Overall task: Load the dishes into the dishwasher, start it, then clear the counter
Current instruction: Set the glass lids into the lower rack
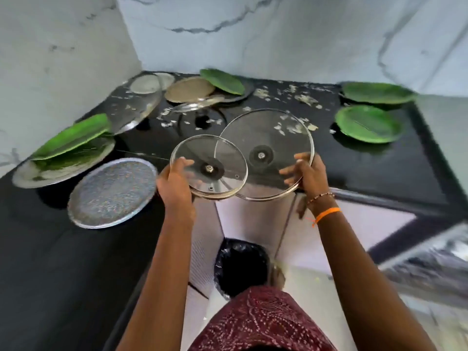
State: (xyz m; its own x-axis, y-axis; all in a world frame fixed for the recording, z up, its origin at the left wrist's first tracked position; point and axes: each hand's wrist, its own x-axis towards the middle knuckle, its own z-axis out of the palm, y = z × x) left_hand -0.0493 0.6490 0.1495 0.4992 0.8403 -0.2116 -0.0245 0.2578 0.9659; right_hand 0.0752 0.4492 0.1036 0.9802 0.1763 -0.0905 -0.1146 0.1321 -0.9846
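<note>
The left hand (176,179) grips the small glass lid (209,167) by its left rim, fingers curled over the top; its right edge overlaps the large glass lid (266,154), whose right rim the right hand (304,174) grasps, above the black counter's (379,168) edge

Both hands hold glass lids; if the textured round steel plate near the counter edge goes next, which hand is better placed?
Left. The left hand gripping the smaller glass lid is beside the textured steel plate; the right hand would cross over.
</note>
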